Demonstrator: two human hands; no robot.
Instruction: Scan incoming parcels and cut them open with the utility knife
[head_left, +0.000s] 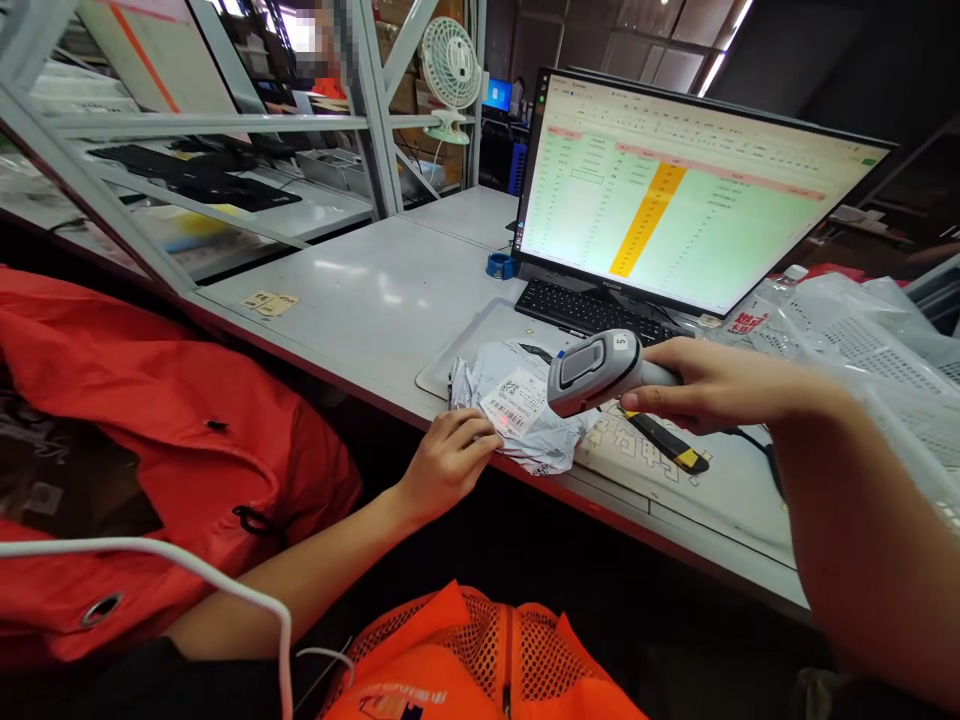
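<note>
Left fingers [472, 430] pinch the parcel [526, 408] lying just beyond them; right fingers [681, 354] clasp the scanner [597, 370].

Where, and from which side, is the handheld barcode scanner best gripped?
Take the barcode scanner by its narrow handle, probably from the right, where the right hand holds it: the handle extends rightward from the bulky head, which faces left towards the shipping label on the plastic-bagged parcel.
</note>
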